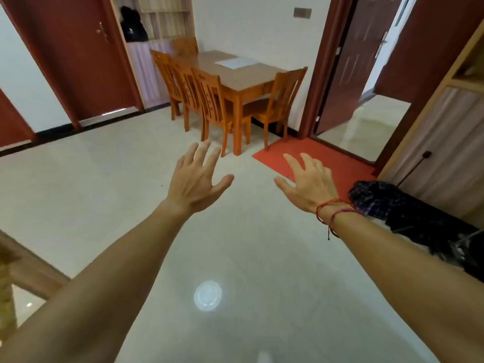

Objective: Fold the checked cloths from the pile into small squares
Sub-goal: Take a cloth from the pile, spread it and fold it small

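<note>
A pile of dark checked cloths (398, 208) lies at the right, on the edge of a glossy pale surface (235, 258) in front of me. My left hand (197, 179) is stretched forward above that surface, fingers spread and straight, holding nothing. My right hand (307, 183) is also stretched out with spread fingers, empty, just left of the cloth pile and not touching it. Red string bracelets circle my right wrist.
A wooden dining table (243, 74) with several chairs stands at the back centre. A red mat (319, 161) lies before an open doorway (366, 87) at the right. A wooden cabinet (445, 127) rises behind the pile. A closed red door (78, 56) is at the left.
</note>
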Tool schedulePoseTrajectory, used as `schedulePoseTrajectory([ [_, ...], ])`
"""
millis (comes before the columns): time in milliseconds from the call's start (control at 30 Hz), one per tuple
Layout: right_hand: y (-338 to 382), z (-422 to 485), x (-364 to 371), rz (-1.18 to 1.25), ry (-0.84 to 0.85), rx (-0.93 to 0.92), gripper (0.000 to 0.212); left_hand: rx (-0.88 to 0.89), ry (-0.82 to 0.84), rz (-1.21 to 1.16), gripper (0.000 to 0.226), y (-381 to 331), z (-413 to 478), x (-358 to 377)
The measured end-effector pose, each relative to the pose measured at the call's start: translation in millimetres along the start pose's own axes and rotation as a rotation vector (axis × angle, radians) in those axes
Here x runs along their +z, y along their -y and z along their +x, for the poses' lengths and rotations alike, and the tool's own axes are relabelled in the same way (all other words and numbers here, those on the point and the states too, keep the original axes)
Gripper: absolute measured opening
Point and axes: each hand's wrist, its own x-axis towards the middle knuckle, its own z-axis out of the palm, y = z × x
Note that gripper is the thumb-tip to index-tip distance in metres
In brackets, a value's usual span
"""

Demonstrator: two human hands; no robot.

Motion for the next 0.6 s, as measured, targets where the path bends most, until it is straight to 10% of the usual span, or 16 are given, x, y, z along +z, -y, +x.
schedulePoseTrajectory([
  [600, -89, 327, 93, -0.014, 0.054, 0.009, 0.062, -0.051, 0.007, 0.031, 0.077, 59, 318, 146],
])
